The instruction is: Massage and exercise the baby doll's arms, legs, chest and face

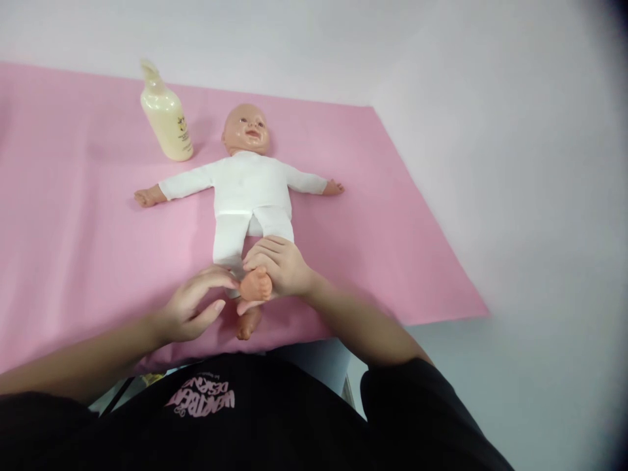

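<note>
A baby doll (250, 183) in a white cloth body lies face up with its arms spread on a pink sheet (367, 216). My right hand (279, 265) is wrapped round one of the doll's lower legs, and the foot (256, 285) sticks out past my fingers, raised above the other foot (249, 322). Just left of the raised foot is my left hand (199, 304), its thumb and fingers apart and nothing held in it. Its fingertips are at the foot; whether they touch it I cannot tell.
A pale yellow pump bottle (167, 121) stands left of the doll's head. Behind the pink-covered table rises a white wall (304, 46). The table's near edge lies against my black shirt (275, 412), and its right edge slants past the doll's outstretched arm.
</note>
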The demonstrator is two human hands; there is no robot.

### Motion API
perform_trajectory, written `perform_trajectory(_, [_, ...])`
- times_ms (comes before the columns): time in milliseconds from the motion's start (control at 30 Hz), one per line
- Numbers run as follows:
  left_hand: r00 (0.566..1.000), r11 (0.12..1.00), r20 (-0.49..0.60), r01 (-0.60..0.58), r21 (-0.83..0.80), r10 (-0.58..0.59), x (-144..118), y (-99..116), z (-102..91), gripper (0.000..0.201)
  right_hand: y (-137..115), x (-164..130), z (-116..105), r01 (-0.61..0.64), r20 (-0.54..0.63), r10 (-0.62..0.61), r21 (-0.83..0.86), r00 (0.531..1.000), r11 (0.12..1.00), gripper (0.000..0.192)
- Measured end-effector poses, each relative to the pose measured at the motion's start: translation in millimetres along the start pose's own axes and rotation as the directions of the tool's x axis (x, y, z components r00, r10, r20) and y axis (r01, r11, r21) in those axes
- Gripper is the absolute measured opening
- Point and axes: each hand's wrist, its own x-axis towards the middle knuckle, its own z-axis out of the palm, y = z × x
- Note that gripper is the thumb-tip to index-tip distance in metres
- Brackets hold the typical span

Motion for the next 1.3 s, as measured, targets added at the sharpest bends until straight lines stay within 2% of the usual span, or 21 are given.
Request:
perform_trajectory(133, [0.999,0.999,0.030,-0.036,0.033,0.035,5.5,2.9,-1.3,0.028,0.9,-1.7,-0.4,0.002,0.037,-0.005,0.062,0.999,0.998,0.062])
perform_trajectory(300, [0.980,0.991,0.161,-0.127,0.049,0.118,13.4,4.4,-0.1,0.023,-2.4,-2.4,-1.5,0.008,0.077,-0.015,0.094,0.997,0.996,0.071])
perform_trajectory(367, [0.971,0.981,0.178,-0.174,0.081,0.158,14.6,3.8,0.9,0.023,-4.9,-3.1,-1.5,0.008,0.124,-0.020,0.096,0.992,0.995,0.073])
perform_trajectory(467, [0.962,0.968,0.202,-0.212,0.133,0.183,15.4,4.0,1.5,0.025,-7.9,-5.1,-1.0,0.009,0.129,-0.022,0.100,0.991,0.995,0.074])
perform_trajectory(633, [0.963,0.971,0.217,-0.193,0.142,0.160,19.1,9.6,1.2,0.024,-10.6,-7.5,1.3,0.086,0.052,-0.094,0.143,0.994,0.986,0.081])
perform_trajectory(733, [0.966,0.978,0.217,-0.168,0.125,0.139,21.3,12.8,1.7,0.022,-13.0,-6.5,1.7,0.099,0.062,-0.111,0.166,0.992,0.981,0.083])
perform_trajectory(833, [0.969,0.981,0.203,-0.167,0.098,0.144,21.2,13.2,2.5,0.021,-16.5,-4.4,0.7,0.111,0.091,-0.126,0.163,0.988,0.980,0.078])
perform_trajectory(1067, [0.964,0.976,0.215,-0.187,0.115,0.159,14.6,6.7,4.9,0.030,-22.3,-3.0,-1.3,0.152,0.059,-0.161,0.142,0.985,0.978,0.064])
perform_trajectory(1233, [0.955,0.963,0.220,-0.231,0.137,0.197,16.2,7.1,4.5,0.026,-25.8,-1.9,-4.5,0.189,0.120,-0.204,0.126,0.972,0.974,0.038])
perform_trajectory(1300, [0.954,0.964,0.228,-0.230,0.134,0.196,18.0,8.4,3.9,0.024,-27.2,0.3,-6.6,0.194,0.141,-0.212,0.131,0.967,0.972,0.035])
